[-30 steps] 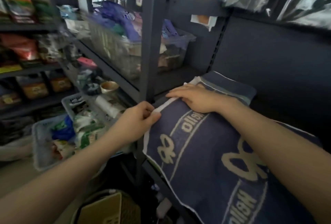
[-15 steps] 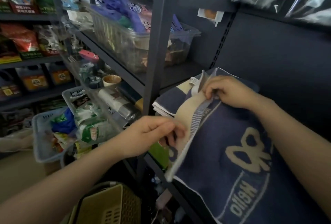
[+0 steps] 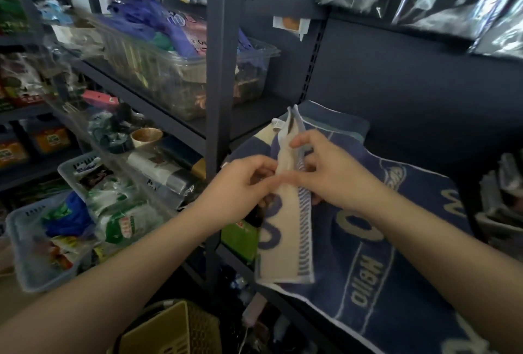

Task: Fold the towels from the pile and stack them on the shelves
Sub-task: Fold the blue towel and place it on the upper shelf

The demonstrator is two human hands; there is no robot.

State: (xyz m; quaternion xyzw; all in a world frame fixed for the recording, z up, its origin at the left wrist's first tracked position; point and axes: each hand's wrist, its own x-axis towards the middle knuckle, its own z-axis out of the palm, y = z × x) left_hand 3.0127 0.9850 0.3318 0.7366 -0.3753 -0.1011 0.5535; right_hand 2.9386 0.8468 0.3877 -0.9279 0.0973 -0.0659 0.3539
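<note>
Mid-fold here, I'd say. Both hands meet at the frame's center: the left hand and the right hand each pinch the raised edge of the blue towel, cream underside showing. The towel lies on the shelf at lower right, over another folded one. Next move probably needs that flap carried across and laid flat. The upright post sits just left, so room's mostly to the right.
</note>
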